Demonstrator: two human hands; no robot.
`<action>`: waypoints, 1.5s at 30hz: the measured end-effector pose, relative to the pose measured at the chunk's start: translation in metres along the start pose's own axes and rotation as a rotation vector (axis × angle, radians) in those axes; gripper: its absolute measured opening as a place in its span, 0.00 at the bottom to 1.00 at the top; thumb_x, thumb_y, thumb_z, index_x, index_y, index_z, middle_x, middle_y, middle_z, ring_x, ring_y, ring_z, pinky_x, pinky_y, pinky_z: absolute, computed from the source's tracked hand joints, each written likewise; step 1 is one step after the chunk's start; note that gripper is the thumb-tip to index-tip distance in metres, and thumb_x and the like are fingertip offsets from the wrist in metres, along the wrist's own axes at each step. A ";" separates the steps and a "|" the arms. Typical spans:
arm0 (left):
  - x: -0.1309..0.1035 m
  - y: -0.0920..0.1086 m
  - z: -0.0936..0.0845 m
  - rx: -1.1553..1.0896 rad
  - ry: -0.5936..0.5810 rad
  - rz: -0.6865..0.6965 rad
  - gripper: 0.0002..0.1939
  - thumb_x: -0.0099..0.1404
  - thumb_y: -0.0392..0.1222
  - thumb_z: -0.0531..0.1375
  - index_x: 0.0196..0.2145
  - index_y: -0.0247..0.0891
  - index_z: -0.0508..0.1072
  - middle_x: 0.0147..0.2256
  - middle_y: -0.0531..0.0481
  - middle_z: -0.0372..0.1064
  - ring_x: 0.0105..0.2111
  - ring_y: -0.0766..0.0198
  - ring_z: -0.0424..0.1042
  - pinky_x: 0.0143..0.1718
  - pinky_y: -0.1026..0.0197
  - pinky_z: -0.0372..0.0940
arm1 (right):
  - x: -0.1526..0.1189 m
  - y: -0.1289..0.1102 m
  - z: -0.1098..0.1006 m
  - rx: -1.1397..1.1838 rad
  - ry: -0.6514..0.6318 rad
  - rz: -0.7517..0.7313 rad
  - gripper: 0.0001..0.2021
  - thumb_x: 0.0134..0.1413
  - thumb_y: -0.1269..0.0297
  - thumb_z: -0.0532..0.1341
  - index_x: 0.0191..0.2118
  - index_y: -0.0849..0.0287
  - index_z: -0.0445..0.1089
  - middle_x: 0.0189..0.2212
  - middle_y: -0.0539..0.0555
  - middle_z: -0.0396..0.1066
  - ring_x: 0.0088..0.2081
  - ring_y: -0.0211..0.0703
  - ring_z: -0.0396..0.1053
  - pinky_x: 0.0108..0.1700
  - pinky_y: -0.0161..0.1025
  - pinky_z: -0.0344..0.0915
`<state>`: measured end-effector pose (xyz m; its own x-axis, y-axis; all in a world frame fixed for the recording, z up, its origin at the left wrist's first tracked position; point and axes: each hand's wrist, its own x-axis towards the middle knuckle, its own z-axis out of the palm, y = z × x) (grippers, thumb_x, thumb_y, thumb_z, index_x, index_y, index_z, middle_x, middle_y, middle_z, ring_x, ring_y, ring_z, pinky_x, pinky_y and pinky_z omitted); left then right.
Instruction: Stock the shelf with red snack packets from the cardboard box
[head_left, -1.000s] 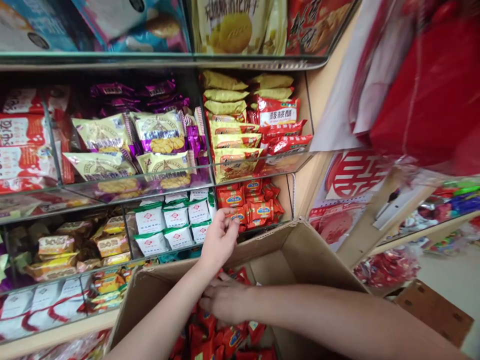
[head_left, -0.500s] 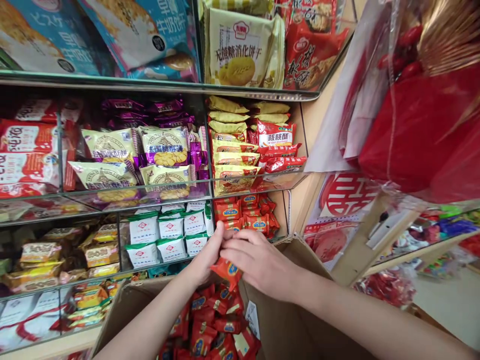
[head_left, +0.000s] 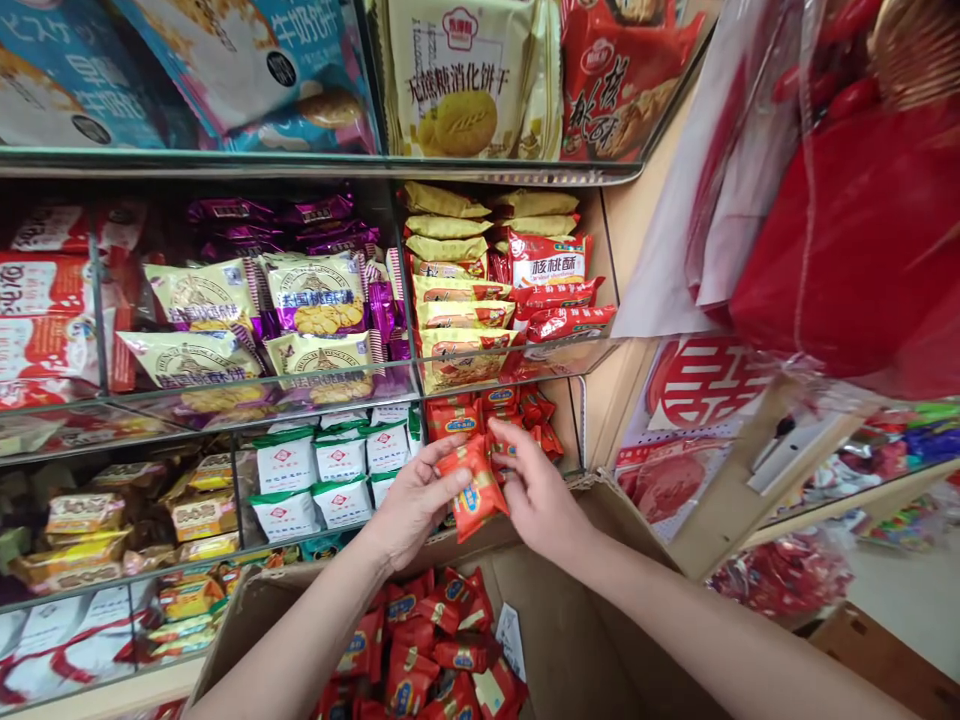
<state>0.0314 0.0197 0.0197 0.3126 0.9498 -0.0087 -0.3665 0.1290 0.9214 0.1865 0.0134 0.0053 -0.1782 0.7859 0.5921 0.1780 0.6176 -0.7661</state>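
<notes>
A red snack packet [head_left: 477, 500] is held upright in front of the lower shelf. My left hand [head_left: 420, 495] pinches it between thumb and fingers from the left. At its right edge is my right hand [head_left: 536, 490], with fingers bent and the fingertips close to the packet; whether they grip it is unclear. Behind the hands, similar red packets [head_left: 453, 418] lie stacked in a shelf compartment, partly covered by my fingers. Below my wrists, an open cardboard box [head_left: 592, 630] holds many loose red packets [head_left: 411, 675].
Glass dividers and a shelf edge [head_left: 315, 385] run just above the hands. White-green packets [head_left: 285, 475] fill the compartment to the left. A wooden side panel [head_left: 600, 400] borders the shelf, and red wrapped goods [head_left: 847, 240] hang at upper right.
My hands have drawn apart slightly and the packet has risen between them, now showing its front. My right hand no longer covers it. The view has shifted a little.
</notes>
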 end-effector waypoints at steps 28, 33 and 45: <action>-0.006 -0.019 0.016 0.938 0.334 0.381 0.15 0.63 0.51 0.46 0.34 0.39 0.66 0.14 0.60 0.58 0.14 0.70 0.60 0.18 0.68 0.57 | 0.008 0.008 -0.038 0.181 0.128 0.351 0.16 0.46 0.61 0.60 0.42 0.58 0.60 0.35 0.54 0.71 0.35 0.42 0.70 0.40 0.42 0.66; -0.008 -0.020 0.017 1.106 0.214 0.472 0.13 0.62 0.48 0.49 0.31 0.38 0.68 0.16 0.57 0.61 0.18 0.69 0.62 0.21 0.68 0.58 | 0.035 0.028 -0.051 -0.421 0.289 0.269 0.14 0.47 0.68 0.56 0.43 0.60 0.61 0.39 0.57 0.69 0.40 0.46 0.67 0.44 0.45 0.62; -0.006 -0.024 0.017 1.218 0.145 0.545 0.10 0.61 0.43 0.51 0.28 0.36 0.69 0.19 0.56 0.63 0.20 0.70 0.63 0.23 0.69 0.57 | 0.049 0.029 -0.055 -1.190 0.124 0.159 0.13 0.58 0.70 0.43 0.46 0.57 0.58 0.37 0.57 0.66 0.34 0.47 0.68 0.35 0.42 0.62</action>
<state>0.0530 0.0063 0.0036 0.2546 0.8299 0.4965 0.6182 -0.5345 0.5764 0.2360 0.0719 0.0261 0.0094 0.8132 0.5819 0.9814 0.1042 -0.1615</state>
